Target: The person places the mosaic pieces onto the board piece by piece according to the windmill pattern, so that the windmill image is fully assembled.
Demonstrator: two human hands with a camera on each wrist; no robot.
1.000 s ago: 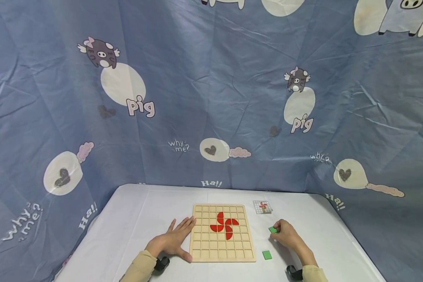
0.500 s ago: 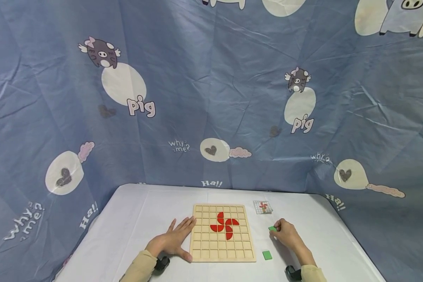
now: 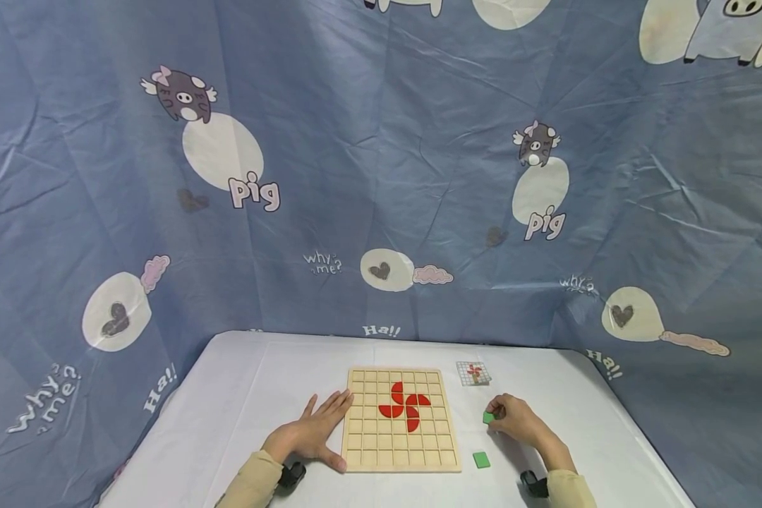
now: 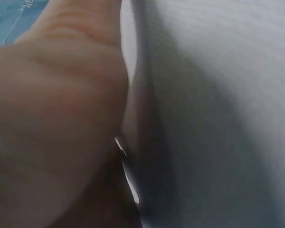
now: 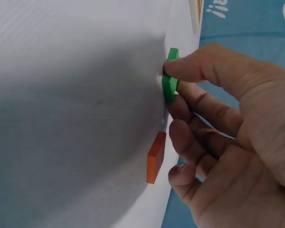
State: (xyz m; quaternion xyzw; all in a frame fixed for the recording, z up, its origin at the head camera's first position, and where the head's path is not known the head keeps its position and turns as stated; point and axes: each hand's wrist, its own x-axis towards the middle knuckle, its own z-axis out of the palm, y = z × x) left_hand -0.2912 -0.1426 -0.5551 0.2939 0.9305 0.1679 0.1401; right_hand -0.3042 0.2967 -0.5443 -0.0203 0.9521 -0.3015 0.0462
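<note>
On the white table lies a wooden grid board [image 3: 375, 451] with several red quarter-round pieces [image 3: 390, 410] set near its middle. My left hand [image 3: 307, 434] rests with fingers spread along the board's left edge; its wrist view shows mostly blurred skin and cloth. To the right of the board, my right hand [image 3: 517, 421] pinches a green square tile [image 5: 170, 83] between thumb and fingers, close to the tabletop. Beneath that hand, in the right wrist view, an orange tile [image 5: 156, 157] lies on the table, hidden in the head view.
Another green tile [image 3: 481, 460] lies nearer me, right of the board. A small pattern card [image 3: 473, 373] with a gridded red figure sits beyond the right hand. Blue printed cloth [image 3: 381, 212] hangs behind the white table [image 3: 292, 360].
My right hand has turned the green tile slightly and shifted it a little towards me. The left hand and the board have stayed in place.
</note>
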